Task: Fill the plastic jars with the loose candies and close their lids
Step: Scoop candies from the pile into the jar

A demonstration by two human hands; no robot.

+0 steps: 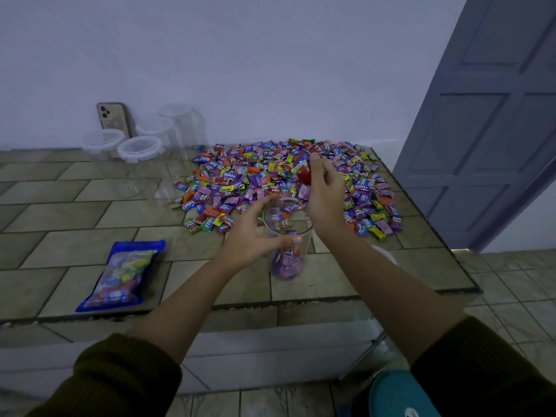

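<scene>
A clear plastic jar stands open on the tiled counter, with a few wrapped candies at its bottom. My left hand grips the jar near its rim. My right hand holds several candies, a red one on top, just above and behind the jar's mouth. A wide heap of loose wrapped candies covers the counter behind the jar. Several lidded empty jars stand at the back left by the wall.
A blue sealed bag of candies lies at the front left of the counter. A phone leans on the wall. A white lid shows under my right forearm. The counter edge drops off at right, beside a grey door.
</scene>
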